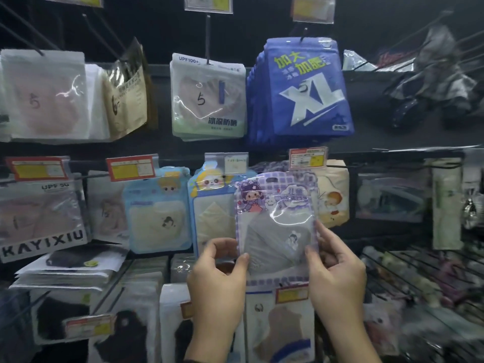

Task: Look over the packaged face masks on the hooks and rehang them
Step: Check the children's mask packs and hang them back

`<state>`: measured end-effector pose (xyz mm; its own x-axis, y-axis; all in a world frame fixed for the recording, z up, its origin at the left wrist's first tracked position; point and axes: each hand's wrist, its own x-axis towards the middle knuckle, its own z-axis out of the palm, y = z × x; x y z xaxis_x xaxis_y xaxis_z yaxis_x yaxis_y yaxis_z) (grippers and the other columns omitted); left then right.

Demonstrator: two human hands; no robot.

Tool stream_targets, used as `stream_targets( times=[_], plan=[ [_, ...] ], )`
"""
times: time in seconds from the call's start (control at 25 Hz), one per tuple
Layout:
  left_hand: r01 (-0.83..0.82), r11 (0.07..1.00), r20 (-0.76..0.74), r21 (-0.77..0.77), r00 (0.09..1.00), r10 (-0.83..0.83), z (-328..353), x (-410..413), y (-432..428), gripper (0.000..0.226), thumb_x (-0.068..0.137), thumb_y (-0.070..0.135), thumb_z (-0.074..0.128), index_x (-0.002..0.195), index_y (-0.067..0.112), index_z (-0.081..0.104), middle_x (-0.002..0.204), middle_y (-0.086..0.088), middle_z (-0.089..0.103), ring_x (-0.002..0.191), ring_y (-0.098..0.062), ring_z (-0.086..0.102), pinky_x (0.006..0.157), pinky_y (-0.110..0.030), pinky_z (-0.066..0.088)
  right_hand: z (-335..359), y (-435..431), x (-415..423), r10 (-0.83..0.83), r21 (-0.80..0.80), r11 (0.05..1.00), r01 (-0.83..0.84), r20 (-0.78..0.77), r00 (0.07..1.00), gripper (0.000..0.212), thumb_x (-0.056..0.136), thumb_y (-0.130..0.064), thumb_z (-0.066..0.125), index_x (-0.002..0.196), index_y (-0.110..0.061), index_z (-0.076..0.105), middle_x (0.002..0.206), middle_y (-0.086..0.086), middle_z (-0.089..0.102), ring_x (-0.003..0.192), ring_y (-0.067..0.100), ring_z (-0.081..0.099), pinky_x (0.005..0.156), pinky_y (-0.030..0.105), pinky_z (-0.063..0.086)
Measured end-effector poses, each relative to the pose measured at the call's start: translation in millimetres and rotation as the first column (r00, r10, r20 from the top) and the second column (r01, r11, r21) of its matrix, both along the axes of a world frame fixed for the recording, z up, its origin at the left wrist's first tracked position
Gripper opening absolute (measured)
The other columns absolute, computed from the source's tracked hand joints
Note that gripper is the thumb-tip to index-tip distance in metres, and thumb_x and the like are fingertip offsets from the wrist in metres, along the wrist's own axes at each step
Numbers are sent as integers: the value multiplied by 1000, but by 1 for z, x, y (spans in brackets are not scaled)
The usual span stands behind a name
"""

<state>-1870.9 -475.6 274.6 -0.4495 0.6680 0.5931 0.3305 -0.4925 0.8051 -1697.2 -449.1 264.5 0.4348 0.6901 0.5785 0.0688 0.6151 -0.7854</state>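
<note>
Mid-rack: left hand (217, 281), right hand (337, 272) pinch purple packet (277, 224).

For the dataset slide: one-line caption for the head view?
Left hand and right hand pinch a purple cartoon mask packet by its lower sides, hung mask packs behind.

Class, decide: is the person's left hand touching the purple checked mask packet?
Touching. Head view: the left hand pinches the purple checked mask packet at its lower left edge, thumb in front.

Dim shop interior: a black display wall (162, 35) crossed by dark horizontal rails (366, 153). Red-and-yellow price labels (130, 167) hang along it. A black wire rack (392, 263) juts out at lower right.
</note>
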Motion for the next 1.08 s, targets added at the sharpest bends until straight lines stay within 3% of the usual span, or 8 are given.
stream_targets(
  times=[0.12,0.44,0.64,0.92,1.08],
  plan=[
    [2,1000,-8,-7,1000,-2,2,16,13,26,85,14,90,90,32,72,87,30,74,78,4,71,68,-8,52,5,13,18,22,9,1000,-22,-8,1000,46,101,-9,74,141,-32,71,118,-14,81,99,1,78,91,33,66],
    [-28,999,-53,24,998,29,18,39,25,25,89,16,86,91,38,75,85,24,75,77,0,71,65,-13,56,9,36,39,71,93,993,-66,-52,996,46,102,-10,74,143,-30,70,126,-11,79,115,8,76,100,42,64],
    [-46,995,-122,92,991,57,18,53,22,30,91,14,84,93,43,77,88,17,76,79,-2,74,69,-24,61,7,40,50,52,142,989,-39,-88,995,43,103,-13,73,142,-30,72,132,-12,77,124,11,72,107,43,60],
    [-10,1000,-125,18,992,13,24,58,36,29,94,18,82,110,43,78,100,12,73,82,-3,72,75,-26,65,22,44,60,68,27,997,-68,-36,997,42,103,-15,74,142,-30,71,128,-17,75,115,4,74,94,28,65],
    [-34,999,-206,-2,978,33,27,64,37,29,97,21,78,117,42,77,107,14,66,89,6,66,78,-16,60,27,48,62,92,-68,993,-91,-1,996,45,102,-25,75,145,-35,66,126,-8,77,107,16,75,91,42,67]
  ],
)
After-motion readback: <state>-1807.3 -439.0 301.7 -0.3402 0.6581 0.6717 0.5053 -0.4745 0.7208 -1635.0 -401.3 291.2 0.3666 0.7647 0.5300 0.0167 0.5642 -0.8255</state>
